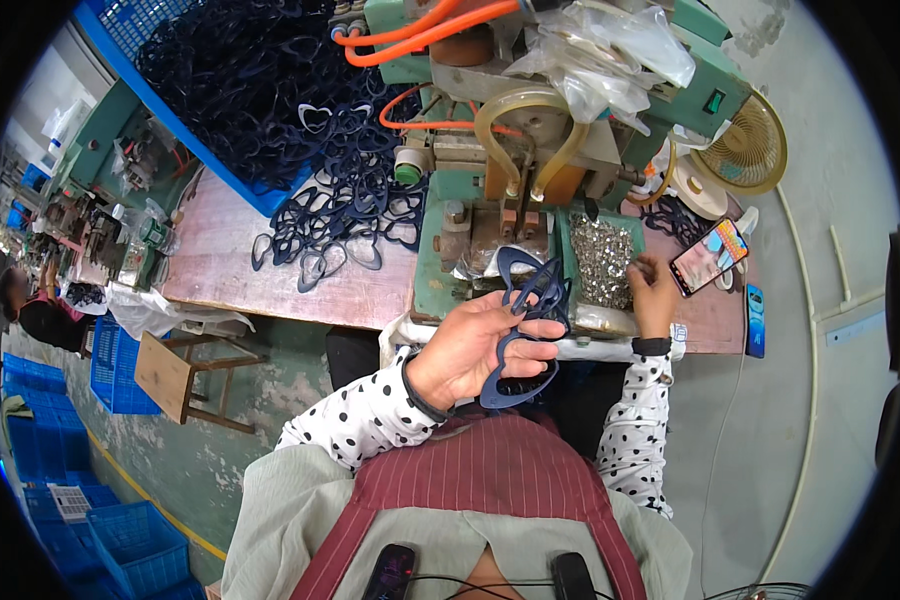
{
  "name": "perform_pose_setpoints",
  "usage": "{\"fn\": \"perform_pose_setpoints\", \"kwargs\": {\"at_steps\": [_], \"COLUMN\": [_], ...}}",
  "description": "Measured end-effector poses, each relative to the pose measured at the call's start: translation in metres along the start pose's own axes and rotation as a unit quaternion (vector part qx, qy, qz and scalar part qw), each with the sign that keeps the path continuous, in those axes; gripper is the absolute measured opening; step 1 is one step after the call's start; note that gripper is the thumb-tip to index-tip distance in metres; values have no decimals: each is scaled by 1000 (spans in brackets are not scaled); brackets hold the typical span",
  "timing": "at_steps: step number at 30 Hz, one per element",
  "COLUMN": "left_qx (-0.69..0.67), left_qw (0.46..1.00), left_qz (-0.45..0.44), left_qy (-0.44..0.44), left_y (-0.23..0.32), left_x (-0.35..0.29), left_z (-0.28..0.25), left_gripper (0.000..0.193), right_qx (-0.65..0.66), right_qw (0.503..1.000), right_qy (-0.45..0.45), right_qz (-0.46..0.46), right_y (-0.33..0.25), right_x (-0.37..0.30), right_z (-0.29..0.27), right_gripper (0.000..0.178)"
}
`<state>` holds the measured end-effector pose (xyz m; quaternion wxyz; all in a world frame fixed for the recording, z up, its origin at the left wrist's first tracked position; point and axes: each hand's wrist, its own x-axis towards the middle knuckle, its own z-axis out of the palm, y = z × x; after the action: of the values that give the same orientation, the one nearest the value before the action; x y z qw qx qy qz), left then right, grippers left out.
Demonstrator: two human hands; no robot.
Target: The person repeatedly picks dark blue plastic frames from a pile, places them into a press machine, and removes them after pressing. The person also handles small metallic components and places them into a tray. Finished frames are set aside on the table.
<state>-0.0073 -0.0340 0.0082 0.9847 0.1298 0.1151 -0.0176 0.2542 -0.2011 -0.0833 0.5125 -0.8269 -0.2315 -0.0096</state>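
My left hand [460, 350] is closed round several dark blue plastic eyeglass frames [548, 285], held in front of the machine's work head [520, 222]. Some of their rims stick out above the fingers and one hangs below them. At the right edge of a tray, my right hand [654, 298] has its fingers curled together beside a heap of small shiny metal pieces [600, 258]. Whatever is between those fingertips, if anything, is too small to make out. The green machine [435, 265] stands on the bench straight ahead of me.
A blue crate [195, 140] heaped with dark frames stands at the far left, with loose frames [345, 220] spilling onto the bench [210, 265]. Right of the tray lie a lit phone [710, 257] and a blue phone-like object [756, 320]. Orange hoses [430, 35] cross above the machine.
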Motion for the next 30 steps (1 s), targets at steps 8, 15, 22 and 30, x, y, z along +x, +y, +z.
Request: {"fn": "perform_pose_setpoints", "kwargs": {"at_steps": [8, 15, 22, 30], "left_qx": [63, 188, 270, 236], "left_qw": [996, 978, 953, 929], "left_qz": [19, 59, 65, 174], "left_qy": [54, 63, 122, 224], "left_y": [1, -3, 6, 43], "left_x": [-6, -10, -46, -86], "left_z": [4, -1, -63, -127], "left_gripper": [28, 30, 31, 31], "right_qx": [-55, -178, -222, -136], "right_qw": [982, 953, 941, 961], "right_qy": [183, 154, 151, 167], "right_qz": [4, 191, 208, -176], "right_y": [12, 154, 149, 40], "right_x": [-6, 51, 91, 2], "right_z": [-36, -94, -102, -24], "right_gripper": [30, 87, 58, 38]}}
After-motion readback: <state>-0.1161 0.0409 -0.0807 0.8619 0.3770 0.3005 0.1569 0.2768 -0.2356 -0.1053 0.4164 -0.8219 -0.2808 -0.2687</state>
